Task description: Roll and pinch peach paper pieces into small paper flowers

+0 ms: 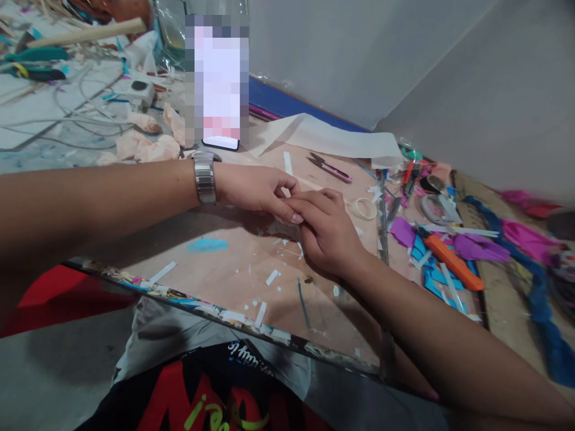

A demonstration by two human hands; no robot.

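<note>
My left hand (258, 188), with a silver watch (205, 178) on its wrist, meets my right hand (330, 230) above the brown work board (233, 269). The fingers of both are bent and pressed together at the tips, closed. Whatever they pinch, if anything, is hidden or too small to make out. Just beyond the hands lie pink-handled thread snips (332, 168). A pale ring of tape (365, 209) rests to the right of my right hand. Small white paper strips (272, 276) are scattered on the board.
A lit phone (220, 90) stands upright behind my left wrist, its screen blurred. White paper (327, 137) lies along the back. On the right are an orange cutter knife (453, 260) and coloured scraps (480, 246). Green-handled pliers (36, 63) and cables clutter the far left.
</note>
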